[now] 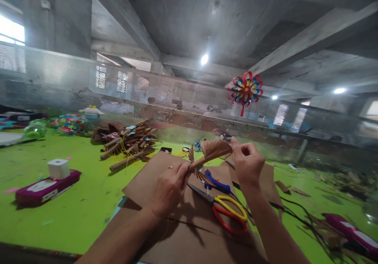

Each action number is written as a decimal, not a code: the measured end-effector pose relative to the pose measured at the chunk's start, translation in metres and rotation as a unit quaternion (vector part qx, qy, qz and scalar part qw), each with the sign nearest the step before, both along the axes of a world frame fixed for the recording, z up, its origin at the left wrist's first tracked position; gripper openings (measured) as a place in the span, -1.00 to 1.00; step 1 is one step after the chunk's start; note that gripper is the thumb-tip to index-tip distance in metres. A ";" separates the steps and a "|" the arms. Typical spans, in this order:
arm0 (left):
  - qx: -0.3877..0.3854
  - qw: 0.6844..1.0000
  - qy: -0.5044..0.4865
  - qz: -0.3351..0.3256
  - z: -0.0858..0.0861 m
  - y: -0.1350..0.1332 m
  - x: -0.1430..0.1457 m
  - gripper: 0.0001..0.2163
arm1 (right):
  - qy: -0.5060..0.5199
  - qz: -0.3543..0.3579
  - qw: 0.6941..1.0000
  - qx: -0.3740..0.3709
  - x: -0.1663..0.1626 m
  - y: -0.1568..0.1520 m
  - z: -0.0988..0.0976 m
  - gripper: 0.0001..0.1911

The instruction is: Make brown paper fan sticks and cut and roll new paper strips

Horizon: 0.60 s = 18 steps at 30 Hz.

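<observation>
Several pleats were already pressed into the brown paper fan (214, 149), and I judged the folding itself mostly done. The top section stood spread open, while two smaller pleated flaps near its stem looked only half opened, so spreading and fixing those seemed to be what was left. From my end of the link I could not tell whether the stem was tied or glued.

I had the left hand (169, 189) closed tight round the fan's lower end, thumb and fingers pinching the stem with no gap showing. The right hand (247, 163) was narrow too: its fingertips nipped the fan's upper right edge and the remaining fingers curled loosely behind. The fan hung in the air between the two hands, above the brown paper sheet (153, 177) and not touching it.

Under the hands, on that sheet, lay the red and yellow scissors (227, 211), with a blue-handled tool (217, 181) just beside them, both untouched. Farther back on the green table (82, 201) sat a pile of brown paper rolls (126, 142), which I took for stock or earlier pieces, though I could not tell which. A magenta box (47, 189) with a white cube (58, 168) on top lay well apart to the left, and a coloured pinwheel (245, 88) hung on the mesh screen (165, 94) beyond
</observation>
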<state>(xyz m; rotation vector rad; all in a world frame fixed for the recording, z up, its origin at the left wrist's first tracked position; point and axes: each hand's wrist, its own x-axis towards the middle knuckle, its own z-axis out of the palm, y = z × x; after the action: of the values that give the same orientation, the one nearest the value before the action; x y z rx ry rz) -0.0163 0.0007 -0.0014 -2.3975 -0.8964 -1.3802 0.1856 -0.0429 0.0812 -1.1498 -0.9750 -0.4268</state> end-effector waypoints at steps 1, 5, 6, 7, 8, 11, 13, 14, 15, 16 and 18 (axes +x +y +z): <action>-0.004 1.000 0.002 0.004 0.001 0.000 0.000 -0.74 | 0.004 0.018 1.000 -0.009 0.001 0.001 -0.002 -0.56; -0.020 1.000 -0.010 0.019 0.001 0.000 0.002 -0.76 | 0.070 0.148 0.985 -0.062 0.005 0.007 -0.009 -0.54; -0.022 0.999 -0.012 0.021 0.001 0.001 0.002 -0.76 | 0.104 0.179 0.976 -0.061 0.006 0.008 -0.011 -0.56; -0.024 0.999 -0.013 0.022 0.000 0.001 0.002 -0.76 | 0.135 0.210 0.967 -0.059 0.006 0.009 -0.013 -0.57; -0.028 0.999 -0.013 0.023 -0.001 0.002 0.002 -0.76 | 0.157 0.240 0.956 -0.059 0.006 0.010 -0.015 -0.57; -0.058 0.998 -0.037 0.014 -0.003 0.005 0.002 -0.76 | 0.163 0.312 0.933 -0.073 0.005 0.010 -0.018 -0.56; -0.098 0.993 -0.067 -0.003 -0.004 0.008 0.002 -0.77 | 0.123 0.313 0.938 -0.083 0.002 0.006 -0.019 -0.55; -0.122 0.989 -0.081 -0.009 -0.003 0.009 0.003 -0.80 | 0.095 0.301 0.945 -0.088 0.000 0.004 -0.020 -0.55; -0.146 0.985 -0.092 -0.014 -0.003 0.009 0.003 -0.84 | 0.065 0.286 0.951 -0.093 -0.002 0.002 -0.020 -0.57; -0.173 0.980 -0.101 -0.017 -0.002 0.009 0.003 -0.88 | 0.037 0.272 0.957 -0.099 -0.004 0.000 -0.019 -0.59; -0.232 0.965 -0.121 -0.026 -0.001 0.009 0.004 -0.90 | 0.003 0.261 0.959 -0.114 -0.009 -0.004 -0.019 -0.61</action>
<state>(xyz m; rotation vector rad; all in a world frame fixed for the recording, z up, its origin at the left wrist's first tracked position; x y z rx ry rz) -0.0122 0.0102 -0.0020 -2.6300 -1.3611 -1.6647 0.1767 -0.0470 0.0619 -1.0431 -1.2972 0.1181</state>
